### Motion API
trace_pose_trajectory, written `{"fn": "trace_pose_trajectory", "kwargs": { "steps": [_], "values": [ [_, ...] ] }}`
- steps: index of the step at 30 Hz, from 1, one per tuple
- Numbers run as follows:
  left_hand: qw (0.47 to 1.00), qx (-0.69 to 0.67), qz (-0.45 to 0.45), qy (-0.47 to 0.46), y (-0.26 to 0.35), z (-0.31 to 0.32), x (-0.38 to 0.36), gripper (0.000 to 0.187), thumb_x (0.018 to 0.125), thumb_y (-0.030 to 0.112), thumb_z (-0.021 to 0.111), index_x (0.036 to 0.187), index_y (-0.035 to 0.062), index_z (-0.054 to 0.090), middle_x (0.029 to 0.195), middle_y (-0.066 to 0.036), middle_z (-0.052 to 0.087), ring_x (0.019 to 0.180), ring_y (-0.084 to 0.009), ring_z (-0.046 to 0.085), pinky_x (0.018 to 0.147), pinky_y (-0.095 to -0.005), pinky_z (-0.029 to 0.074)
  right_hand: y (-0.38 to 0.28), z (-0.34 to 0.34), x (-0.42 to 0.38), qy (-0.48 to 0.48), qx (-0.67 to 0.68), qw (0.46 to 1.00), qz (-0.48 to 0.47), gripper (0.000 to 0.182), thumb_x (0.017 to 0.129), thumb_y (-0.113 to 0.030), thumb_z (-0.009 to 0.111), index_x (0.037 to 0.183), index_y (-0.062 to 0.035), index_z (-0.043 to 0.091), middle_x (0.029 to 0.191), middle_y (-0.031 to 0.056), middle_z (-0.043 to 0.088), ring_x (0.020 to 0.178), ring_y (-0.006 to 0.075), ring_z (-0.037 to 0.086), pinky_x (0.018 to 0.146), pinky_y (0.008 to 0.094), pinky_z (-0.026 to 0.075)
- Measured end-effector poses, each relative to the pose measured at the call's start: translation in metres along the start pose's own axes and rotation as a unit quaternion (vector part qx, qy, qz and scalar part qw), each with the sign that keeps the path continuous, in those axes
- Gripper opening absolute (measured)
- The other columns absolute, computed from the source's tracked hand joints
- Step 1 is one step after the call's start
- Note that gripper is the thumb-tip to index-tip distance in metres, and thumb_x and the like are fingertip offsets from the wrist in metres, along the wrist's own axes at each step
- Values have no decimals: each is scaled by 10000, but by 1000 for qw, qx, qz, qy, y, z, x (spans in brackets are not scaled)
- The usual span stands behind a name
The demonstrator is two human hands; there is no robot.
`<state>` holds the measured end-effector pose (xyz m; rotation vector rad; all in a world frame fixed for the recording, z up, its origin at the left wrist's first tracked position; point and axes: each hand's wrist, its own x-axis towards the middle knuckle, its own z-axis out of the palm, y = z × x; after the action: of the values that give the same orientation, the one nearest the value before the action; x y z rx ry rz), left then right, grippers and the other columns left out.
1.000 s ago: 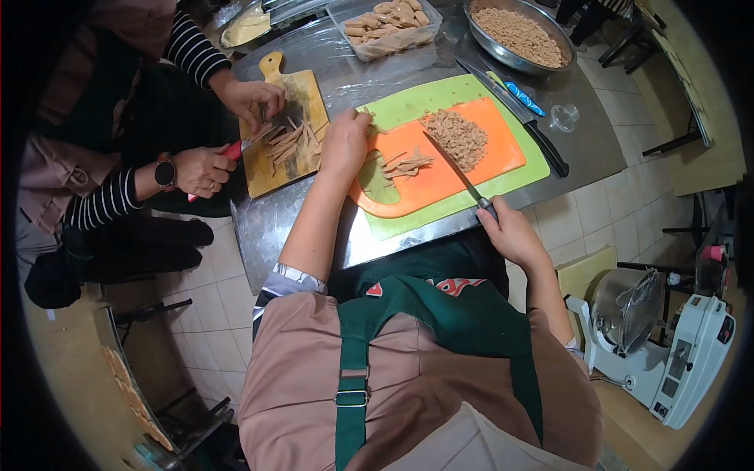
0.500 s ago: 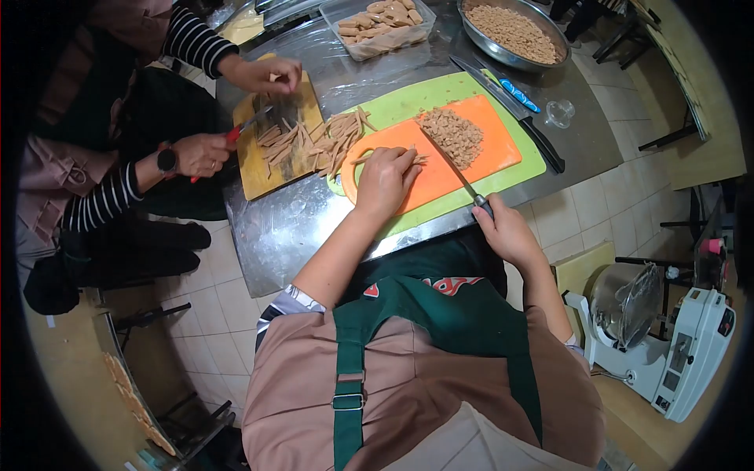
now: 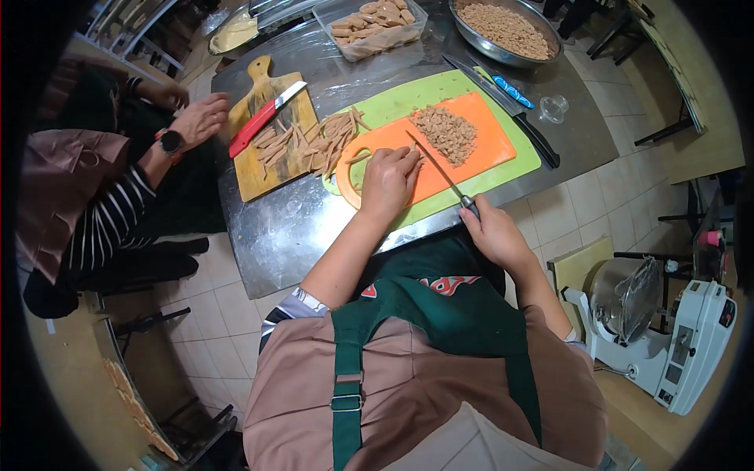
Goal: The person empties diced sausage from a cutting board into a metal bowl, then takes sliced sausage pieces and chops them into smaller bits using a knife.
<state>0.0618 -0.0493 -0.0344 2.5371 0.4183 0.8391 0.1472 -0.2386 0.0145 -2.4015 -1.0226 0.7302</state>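
Observation:
My left hand [image 3: 386, 182] presses down on the orange cutting board [image 3: 496, 141], its fingers closed over thin light-brown strips whose ends show at the fingertips. In my right hand [image 3: 496, 231] is the dark handle of a knife [image 3: 441, 172]; the blade points up and left, its tip just beside my left fingers. A heap of small chopped pieces [image 3: 444, 135] lies on the board beyond the blade. Beneath the orange board is a larger green cutting board [image 3: 408, 88]. More cut strips [image 3: 339, 140] are piled left of the orange board's handle.
On the left, a wooden board [image 3: 255, 179] holds strips and a red-handled knife [image 3: 258, 128]; a co-worker's hand [image 3: 201, 118] is beside it. A plastic container [image 3: 377, 43], a metal bowl [image 3: 514, 49] and a black-handled knife [image 3: 538, 141] are farther back.
The co-worker has laid the red-handled knife on the wooden board and drawn both hands back left. My knife has shifted slightly left, closer to my left fingers.

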Motion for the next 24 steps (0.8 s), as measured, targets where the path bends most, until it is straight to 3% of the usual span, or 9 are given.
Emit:
{"fn": "trace_pose_trajectory", "kwargs": {
  "steps": [8,19,24],
  "values": [
    [999,-33,17,16,4,-4,2,131,729,111,672,825,23,670,844,-90,662,755,-275,573,692,-357,472,3,-7,-7,10,6,1000,15,324,921,-305,441,980,13,430,807,298,593,805,473,559,726,533,420],
    [999,-23,-8,34,-1,6,4,109,736,86,658,818,16,674,822,-92,654,718,-284,552,676,-361,465,0,17,-12,59,-88,993,-48,256,893,-258,486,924,-10,431,719,263,589,679,424,581,615,502,458],
    [999,-30,-20,30,-1,4,4,91,740,82,658,802,18,675,818,-101,653,721,-284,555,668,-363,461,9,11,-37,50,-132,990,-19,247,891,-254,491,939,-19,433,699,251,587,660,412,584,585,488,463]
  ]
}}
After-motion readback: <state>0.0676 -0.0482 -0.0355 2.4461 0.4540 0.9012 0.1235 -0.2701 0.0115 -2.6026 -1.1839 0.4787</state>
